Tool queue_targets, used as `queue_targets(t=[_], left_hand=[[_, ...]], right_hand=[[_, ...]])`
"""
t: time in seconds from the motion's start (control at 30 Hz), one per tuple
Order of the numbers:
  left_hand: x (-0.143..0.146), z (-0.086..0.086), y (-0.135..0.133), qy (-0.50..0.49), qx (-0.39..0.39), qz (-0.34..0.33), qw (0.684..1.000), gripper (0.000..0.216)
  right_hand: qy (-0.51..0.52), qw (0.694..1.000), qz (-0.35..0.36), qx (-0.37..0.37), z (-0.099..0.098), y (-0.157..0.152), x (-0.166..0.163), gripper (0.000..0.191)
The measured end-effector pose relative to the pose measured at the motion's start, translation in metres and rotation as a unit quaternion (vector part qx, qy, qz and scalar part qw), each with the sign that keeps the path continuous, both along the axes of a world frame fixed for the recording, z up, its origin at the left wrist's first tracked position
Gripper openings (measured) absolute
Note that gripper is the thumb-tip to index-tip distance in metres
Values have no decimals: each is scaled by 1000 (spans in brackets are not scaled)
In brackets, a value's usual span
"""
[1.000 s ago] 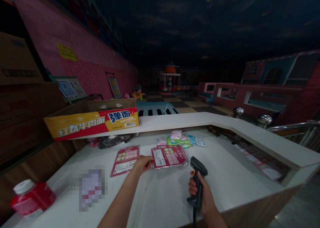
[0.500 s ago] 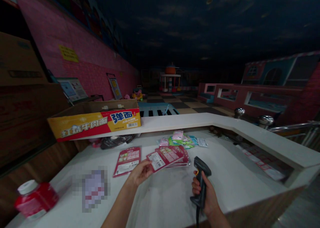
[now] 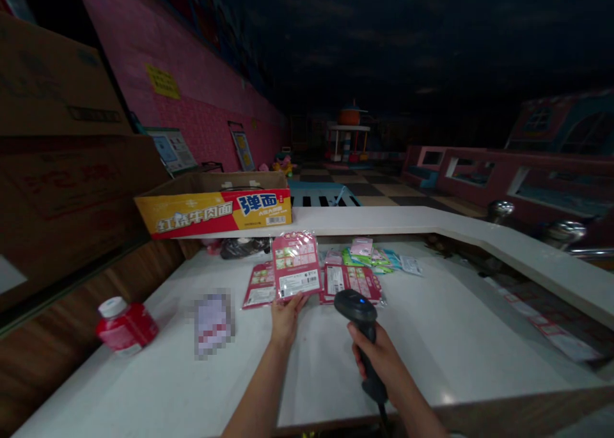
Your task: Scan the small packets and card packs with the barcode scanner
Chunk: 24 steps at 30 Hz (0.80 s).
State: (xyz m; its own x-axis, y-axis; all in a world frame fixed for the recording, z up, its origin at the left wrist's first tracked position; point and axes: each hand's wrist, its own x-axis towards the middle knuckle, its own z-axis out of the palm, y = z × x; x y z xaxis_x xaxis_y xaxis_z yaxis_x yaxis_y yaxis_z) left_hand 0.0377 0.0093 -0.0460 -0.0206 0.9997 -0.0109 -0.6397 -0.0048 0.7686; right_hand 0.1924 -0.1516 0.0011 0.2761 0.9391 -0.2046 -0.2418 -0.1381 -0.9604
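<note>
Left hand point(image 3: 285, 316) pinching flat pink plastic packet point(image 3: 296, 265) upright, right hand point(image 3: 378, 360) gripping black handheld barcode scanner point(image 3: 359, 316): glare or tilt likely spoiling the read.

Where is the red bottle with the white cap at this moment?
In the head view, the red bottle lies on its side at the left of the white counter, by the wooden wall, left of the blurred card.

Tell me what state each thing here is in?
Pink flat packet: held upright, barcode facing the camera.
Left hand: pinching the packet's bottom edge.
Black handheld barcode scanner: aimed forward.
Right hand: grip closed on its handle.
Yellow-red cardboard box: open.
Red white-capped bottle: lying, capped.
</note>
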Motion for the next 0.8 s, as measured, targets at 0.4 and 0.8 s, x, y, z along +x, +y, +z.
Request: queue_targets(t=[0.4,0.8], left_hand=[[4,0,-1,12,8,7,1000,59],[2,2,-3,5,6,-3,1000,48]], right_hand=[[-51,999,8,2,14,6,-15,53],[20,1000,-23,0,1,3,-4,51]])
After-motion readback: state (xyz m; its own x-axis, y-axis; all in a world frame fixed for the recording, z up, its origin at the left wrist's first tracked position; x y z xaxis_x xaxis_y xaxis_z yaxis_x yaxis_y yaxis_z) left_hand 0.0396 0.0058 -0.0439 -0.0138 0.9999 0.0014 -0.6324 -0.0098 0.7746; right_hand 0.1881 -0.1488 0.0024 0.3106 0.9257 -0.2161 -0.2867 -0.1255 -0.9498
